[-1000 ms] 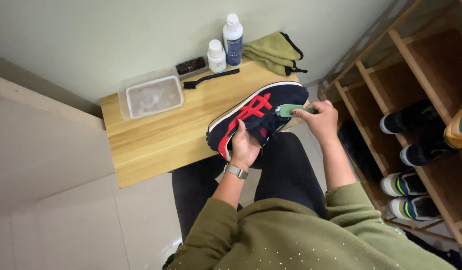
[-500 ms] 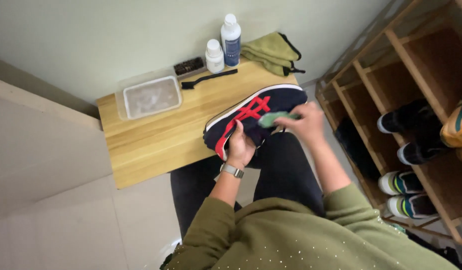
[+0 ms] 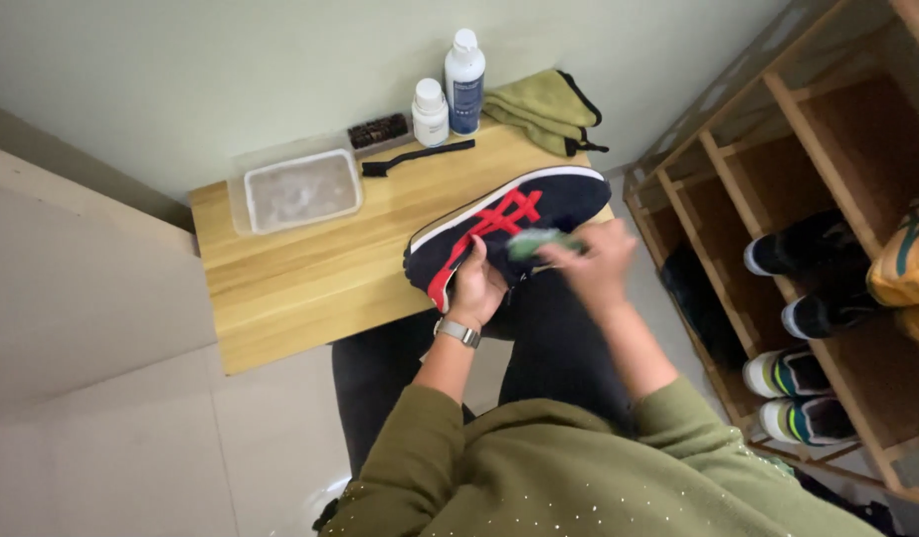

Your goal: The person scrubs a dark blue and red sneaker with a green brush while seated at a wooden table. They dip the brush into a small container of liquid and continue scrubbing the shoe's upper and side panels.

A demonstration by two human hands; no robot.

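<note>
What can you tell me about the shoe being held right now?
The sneaker is dark navy with red side stripes and a white sole edge. It lies tilted on its side over the wooden table's near edge. The left hand grips it from below; the right hand presses a blurred green item against its upper.

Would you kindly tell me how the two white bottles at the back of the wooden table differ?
The taller bottle carries a dark blue label; the shorter bottle has a mostly white one. The taller bottle is slimmer, with a narrow cap; the shorter bottle is squatter. Both stand upright, capped, side by side on the wooden table.
</note>
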